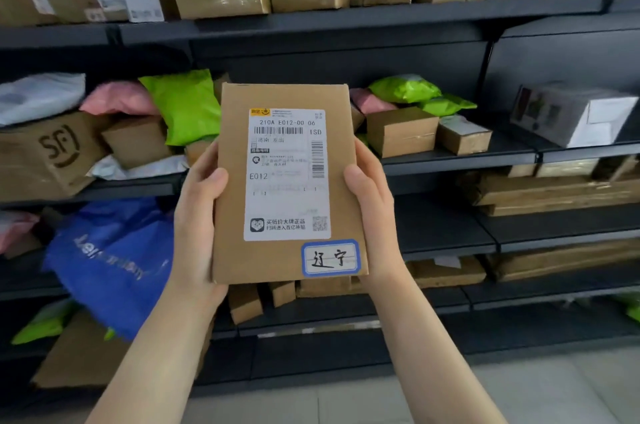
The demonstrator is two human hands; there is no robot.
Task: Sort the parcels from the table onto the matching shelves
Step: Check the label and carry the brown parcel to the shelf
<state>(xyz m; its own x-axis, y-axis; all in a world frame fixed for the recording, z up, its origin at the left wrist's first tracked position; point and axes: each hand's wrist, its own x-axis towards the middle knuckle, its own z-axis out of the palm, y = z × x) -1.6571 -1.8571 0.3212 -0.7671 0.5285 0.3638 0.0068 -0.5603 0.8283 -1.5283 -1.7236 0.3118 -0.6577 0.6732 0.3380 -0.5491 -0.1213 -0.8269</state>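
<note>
Cardboard parcel (289, 181) stands upright between our hands, printed face toward us, we judge so the shipping label (286, 174) and the blue-bordered handwritten sticker (330, 258) can be read before we choose a shelf. Our left hand (197, 226) clasps its left edge, thumb on the front; our right hand (375, 212) clasps the right edge likewise. It hangs in the air, near us, in front of the dark shelving (450, 160). To the left, the shelves are crowded with a green mailer (187, 108) and a blue bag (110, 261). Open room lies to the right, on the bare shelf board (446, 229) below the small brown boxes (401, 131).
</note>
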